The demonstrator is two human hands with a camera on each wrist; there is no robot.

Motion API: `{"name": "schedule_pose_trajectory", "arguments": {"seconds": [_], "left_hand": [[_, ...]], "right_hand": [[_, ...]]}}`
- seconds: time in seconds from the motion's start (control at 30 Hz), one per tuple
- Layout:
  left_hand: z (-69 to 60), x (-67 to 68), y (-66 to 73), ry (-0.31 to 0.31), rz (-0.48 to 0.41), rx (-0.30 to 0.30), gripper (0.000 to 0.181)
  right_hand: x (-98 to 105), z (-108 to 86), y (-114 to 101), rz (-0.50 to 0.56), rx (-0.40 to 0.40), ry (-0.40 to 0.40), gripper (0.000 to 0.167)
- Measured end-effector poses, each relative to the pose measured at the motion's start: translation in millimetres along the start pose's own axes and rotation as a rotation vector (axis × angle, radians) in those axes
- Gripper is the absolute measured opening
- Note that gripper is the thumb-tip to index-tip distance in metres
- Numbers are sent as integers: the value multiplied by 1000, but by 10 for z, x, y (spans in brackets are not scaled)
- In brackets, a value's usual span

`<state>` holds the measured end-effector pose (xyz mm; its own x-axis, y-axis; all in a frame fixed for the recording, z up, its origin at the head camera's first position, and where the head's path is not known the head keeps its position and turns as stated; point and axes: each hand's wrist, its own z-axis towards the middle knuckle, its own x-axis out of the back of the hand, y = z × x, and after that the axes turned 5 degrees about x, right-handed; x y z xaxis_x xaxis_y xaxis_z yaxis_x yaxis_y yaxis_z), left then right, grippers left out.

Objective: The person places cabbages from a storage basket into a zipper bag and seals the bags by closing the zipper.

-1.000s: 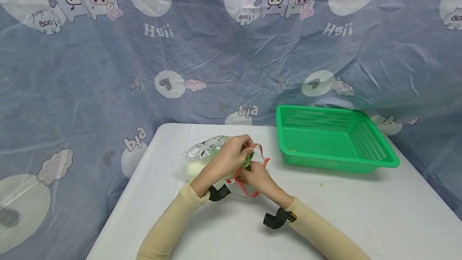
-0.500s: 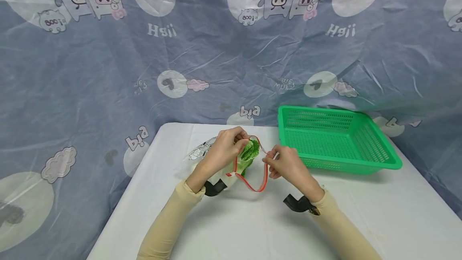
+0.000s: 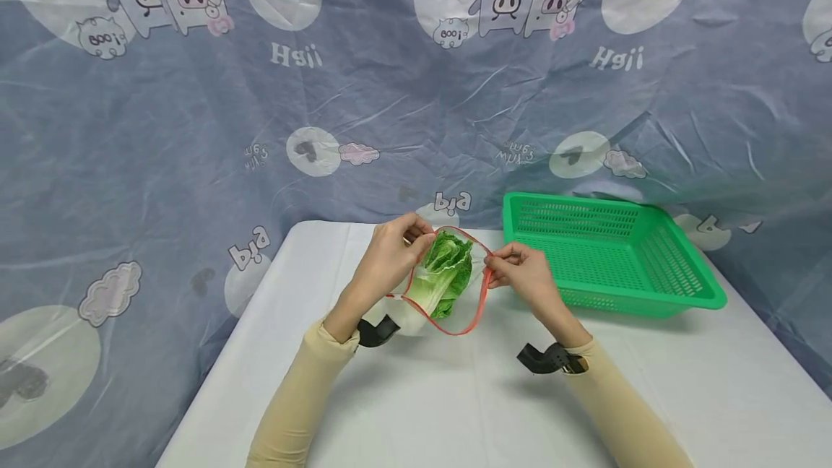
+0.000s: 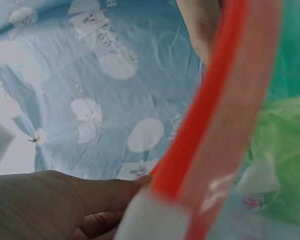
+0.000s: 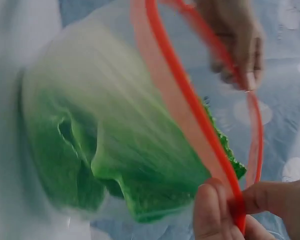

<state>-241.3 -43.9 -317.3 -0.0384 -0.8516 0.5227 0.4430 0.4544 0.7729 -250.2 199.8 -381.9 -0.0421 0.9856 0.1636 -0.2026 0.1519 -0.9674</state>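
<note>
A clear plastic zip bag (image 3: 482,297) with a red zip edge stands with its mouth spread wide in the head view. A green and white Chinese cabbage (image 3: 447,266) lies inside it, leafy end at the mouth. My left hand (image 3: 391,251) pinches the red edge at the mouth's upper left. On the opposite side, my right hand (image 3: 528,274) pinches the same edge between thumb and fingers. In the right wrist view, the cabbage (image 5: 115,115) shows through the clear side. A white slider (image 4: 152,217) sits on the red edge in the left wrist view.
A green perforated plastic basket (image 3: 611,302) stands at the back right of the white table (image 3: 455,410), just behind my right hand. A blue-grey printed cloth (image 3: 390,92) hangs behind the table.
My right hand came out of the bag's mouth, moved right and took hold of the red edge. My left hand rose slightly. The mouth spread wider, and the cabbage leaves came into view.
</note>
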Motion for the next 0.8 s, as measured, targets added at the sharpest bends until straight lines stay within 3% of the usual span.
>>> {"name": "schedule_pose_trajectory", "arguments": {"seconds": [0.1,0.2,0.37,0.5,0.57,0.67,0.8], "left_hand": [[-3,89,-1,3,-21,14,6],[-11,186,-8,-66,8,33,10],[-57,416,-52,-282,80,34,23],[-80,514,-99,-501,132,-54,24],[-73,497,-112,-571,146,-96,21],[-51,449,-124,-606,139,-118,15],[-25,425,-136,-596,99,-91,9]], "right_hand": [[31,-37,-112,115,-26,29,24],[62,-60,-176,205,-37,58,24],[120,-60,-195,364,-32,135,19],[167,-55,-189,430,-20,171,13],[187,-55,-182,444,-18,174,12],[208,-43,-164,465,-17,169,14],[226,-23,-147,481,-19,175,15]]}}
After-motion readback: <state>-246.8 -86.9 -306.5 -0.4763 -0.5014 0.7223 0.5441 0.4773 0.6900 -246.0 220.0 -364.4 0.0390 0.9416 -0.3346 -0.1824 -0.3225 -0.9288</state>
